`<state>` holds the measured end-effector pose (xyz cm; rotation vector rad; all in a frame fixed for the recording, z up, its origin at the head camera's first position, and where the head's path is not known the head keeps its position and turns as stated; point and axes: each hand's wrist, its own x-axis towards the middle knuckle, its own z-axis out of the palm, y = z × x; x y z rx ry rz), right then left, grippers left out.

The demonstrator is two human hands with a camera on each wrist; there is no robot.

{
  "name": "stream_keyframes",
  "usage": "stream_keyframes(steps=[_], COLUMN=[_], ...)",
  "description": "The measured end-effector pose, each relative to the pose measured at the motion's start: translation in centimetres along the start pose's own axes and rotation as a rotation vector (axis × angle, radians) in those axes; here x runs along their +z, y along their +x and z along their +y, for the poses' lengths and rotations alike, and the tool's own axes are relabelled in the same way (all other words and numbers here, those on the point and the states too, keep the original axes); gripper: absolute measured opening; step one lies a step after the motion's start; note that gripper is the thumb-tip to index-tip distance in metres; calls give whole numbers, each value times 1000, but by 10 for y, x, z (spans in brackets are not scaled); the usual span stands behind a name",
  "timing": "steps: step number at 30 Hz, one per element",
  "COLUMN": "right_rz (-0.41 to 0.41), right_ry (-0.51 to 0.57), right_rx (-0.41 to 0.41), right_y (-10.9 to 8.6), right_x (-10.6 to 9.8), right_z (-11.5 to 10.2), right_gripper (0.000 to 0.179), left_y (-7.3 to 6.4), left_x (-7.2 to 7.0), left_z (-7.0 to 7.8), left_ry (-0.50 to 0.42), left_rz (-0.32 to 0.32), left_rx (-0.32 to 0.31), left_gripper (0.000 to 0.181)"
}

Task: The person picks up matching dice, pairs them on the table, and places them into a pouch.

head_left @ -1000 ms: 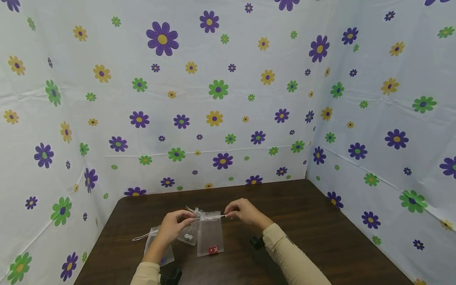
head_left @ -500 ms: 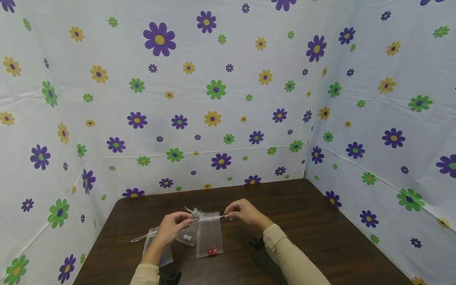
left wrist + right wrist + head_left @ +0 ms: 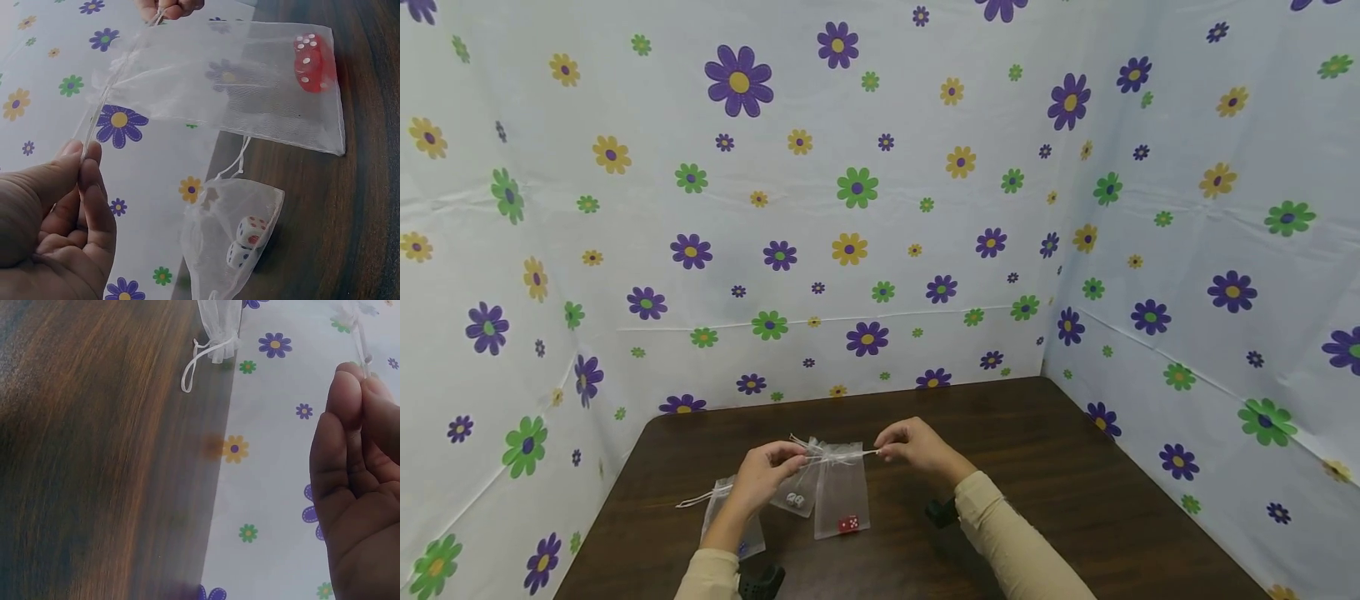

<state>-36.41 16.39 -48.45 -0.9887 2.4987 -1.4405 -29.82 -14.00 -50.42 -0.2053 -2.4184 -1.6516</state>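
Note:
A sheer white drawstring bag [image 3: 838, 492] hangs between my hands, with red dice [image 3: 307, 61] at its bottom. My left hand [image 3: 764, 477] pinches the drawstring at one side of the gathered mouth. At the other side my right hand [image 3: 917, 447] pinches the string's end between thumb and fingertips. The cord is drawn taut across the top. Behind it lies a second sheer bag [image 3: 215, 215] with white dice [image 3: 246, 241] inside. A third bag [image 3: 752, 531], with small blue dice, lies partly hidden under my left forearm.
The dark wooden table [image 3: 1000, 433] stands against a white flower-print cloth [image 3: 865, 217], which also rises at both sides. A white cord loop [image 3: 694, 500] from the third bag sticks out to the left on the tabletop.
Both hands keep their pinch on the drawstring and stay nearly in place. The head view shifts slightly; the bags otherwise look the same.

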Motion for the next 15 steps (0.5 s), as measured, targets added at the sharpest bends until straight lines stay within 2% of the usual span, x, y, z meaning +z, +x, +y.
stream_keyframes(steps=[4, 10, 15], right_rz=[-9, -4, 11], right_ry=[-19, -98, -287], right_rx=[22, 36, 20], right_y=[1, 3, 5], right_x=[1, 2, -2], right_z=[3, 9, 17], right_gripper=[14, 14, 19], left_y=[2, 7, 10], left_x=[2, 2, -2], left_z=[-2, -4, -5], left_ry=[41, 211, 282], left_rz=[17, 17, 31], left_rx=[10, 89, 110], left_gripper=[8, 6, 5])
